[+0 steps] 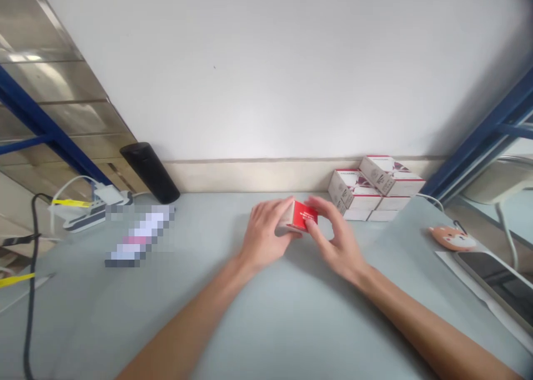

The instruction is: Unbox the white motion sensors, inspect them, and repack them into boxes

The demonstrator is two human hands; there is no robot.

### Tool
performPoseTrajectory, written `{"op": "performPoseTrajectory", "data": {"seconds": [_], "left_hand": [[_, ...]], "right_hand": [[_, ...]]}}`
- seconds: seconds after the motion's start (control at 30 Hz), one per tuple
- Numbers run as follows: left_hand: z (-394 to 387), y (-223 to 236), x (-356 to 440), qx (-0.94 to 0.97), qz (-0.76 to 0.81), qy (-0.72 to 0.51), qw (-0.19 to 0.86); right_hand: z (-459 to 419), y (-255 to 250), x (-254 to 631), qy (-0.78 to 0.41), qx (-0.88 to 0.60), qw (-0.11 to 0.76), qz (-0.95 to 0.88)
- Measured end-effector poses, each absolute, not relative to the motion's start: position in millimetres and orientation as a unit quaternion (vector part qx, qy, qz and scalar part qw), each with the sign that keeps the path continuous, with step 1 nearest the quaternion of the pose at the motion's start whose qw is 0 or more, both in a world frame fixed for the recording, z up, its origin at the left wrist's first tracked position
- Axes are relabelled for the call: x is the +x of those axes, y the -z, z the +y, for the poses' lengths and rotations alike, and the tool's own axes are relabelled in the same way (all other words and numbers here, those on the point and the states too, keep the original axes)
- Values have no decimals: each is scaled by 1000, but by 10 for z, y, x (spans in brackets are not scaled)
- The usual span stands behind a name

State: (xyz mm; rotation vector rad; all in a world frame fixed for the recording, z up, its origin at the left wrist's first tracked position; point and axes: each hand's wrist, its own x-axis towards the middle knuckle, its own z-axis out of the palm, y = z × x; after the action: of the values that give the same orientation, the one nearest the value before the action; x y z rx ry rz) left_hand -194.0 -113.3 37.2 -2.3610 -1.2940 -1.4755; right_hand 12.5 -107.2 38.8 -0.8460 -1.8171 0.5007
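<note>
A small red and white box (300, 213) is held between my two hands over the middle of the grey table (266, 313). My left hand (266, 230) grips its left side, thumb below and fingers along the top. From the right, my right hand (335, 238) closes on it, with the thumb against the red face and the fingers at the top edge. White lettering shows on the red face, too small to read. Beyond my right hand, several white and red boxes (358, 202) are stacked against the wall.
At the back left stands a black cylinder (150, 173), near a white power strip (97, 211) with cables. A blurred-out phone-like object (139, 236) lies in front. On the right are an orange animal-faced pouch (453, 238) and a dark phone-like device (499, 283). Blue frame posts (478, 130) flank the table.
</note>
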Motion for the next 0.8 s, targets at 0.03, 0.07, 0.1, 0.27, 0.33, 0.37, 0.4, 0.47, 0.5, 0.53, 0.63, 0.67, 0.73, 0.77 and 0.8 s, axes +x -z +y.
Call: {"op": "performPoseTrajectory", "data": {"seconds": [0.03, 0.07, 0.1, 0.27, 0.33, 0.37, 0.4, 0.47, 0.5, 0.53, 0.63, 0.67, 0.73, 0.77, 0.8], "left_hand": [[-1141, -364, -1941, -786, -409, 459, 59], [-1147, -364, -1942, -796, -402, 446, 71], [-1150, -369, -1943, -800, -400, 441, 78], [-1143, -405, -1959, -791, -404, 449, 97], [-1153, -410, -1948, -794, -402, 445, 99], [-1163, -412, -1935, -793, -404, 445, 95], [-1176, -414, -1919, -791, -409, 446, 88], [-1206, -417, -1882, -788, -417, 447, 70], [-1220, -417, -1867, -788, -418, 448, 61], [-1232, -416, -1855, -789, -416, 450, 52], [-1250, -399, -1845, -790, -408, 457, 31], [-1251, -389, -1847, -789, -406, 460, 25], [-1248, -367, -1855, -791, -402, 461, 20], [-1245, -357, -1859, -795, -396, 459, 20], [-1241, -351, -1864, -801, -388, 455, 21]], "right_hand": [[-1053, -406, 144, -185, -347, 505, -768], [-1035, -422, 164, -166, -338, 494, -784], [-1021, -436, 185, -152, -325, 479, -801], [-1003, -447, 244, -72, -281, 420, -860], [-999, -436, 256, -53, -280, 421, -861], [-994, -434, 265, -56, -277, 422, -862], [-990, -435, 276, -66, -273, 422, -862], [-985, -447, 299, -102, -264, 429, -858], [-986, -456, 307, -119, -259, 433, -855], [-990, -466, 314, -133, -254, 438, -852], [-1009, -482, 328, -143, -243, 451, -847], [-1014, -482, 337, -142, -237, 451, -849], [-1018, -476, 364, -153, -235, 463, -841], [-1018, -471, 380, -162, -244, 476, -829], [-1017, -466, 394, -171, -259, 492, -814]]}}
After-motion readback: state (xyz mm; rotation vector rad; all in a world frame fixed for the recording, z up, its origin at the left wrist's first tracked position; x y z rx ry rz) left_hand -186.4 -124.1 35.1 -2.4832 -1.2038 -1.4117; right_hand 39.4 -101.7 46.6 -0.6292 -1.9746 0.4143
